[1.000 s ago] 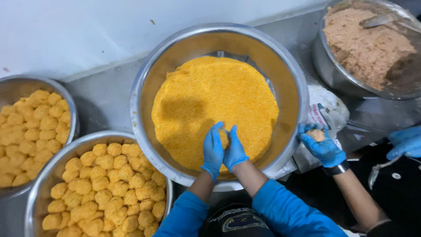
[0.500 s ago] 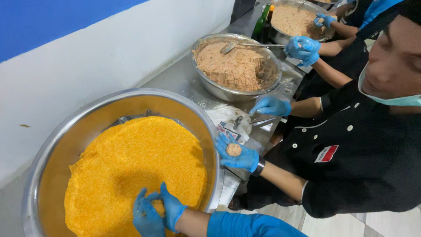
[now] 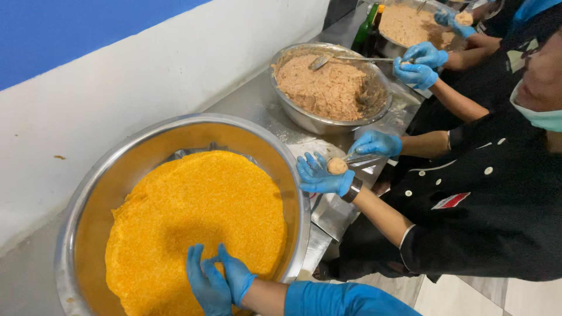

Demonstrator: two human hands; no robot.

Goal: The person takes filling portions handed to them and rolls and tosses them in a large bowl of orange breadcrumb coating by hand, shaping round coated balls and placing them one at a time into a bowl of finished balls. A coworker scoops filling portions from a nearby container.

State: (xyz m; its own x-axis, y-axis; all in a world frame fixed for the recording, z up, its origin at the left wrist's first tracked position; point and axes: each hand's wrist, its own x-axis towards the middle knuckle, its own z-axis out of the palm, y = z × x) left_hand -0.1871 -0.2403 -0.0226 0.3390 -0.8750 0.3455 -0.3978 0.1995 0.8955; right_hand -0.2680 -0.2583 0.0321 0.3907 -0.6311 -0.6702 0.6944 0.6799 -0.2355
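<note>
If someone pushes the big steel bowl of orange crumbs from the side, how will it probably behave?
The steel bowl is wide and low, so it would probably slide, not tip. It is heaped with orange crumbs, so likely heavy. Both gloved hands, left hand and right hand, press inside it, steadying it.

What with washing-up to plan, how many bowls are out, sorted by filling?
Orange-crumb bowl: 1
Brown-mix bowls: 2
Total: 3
</note>
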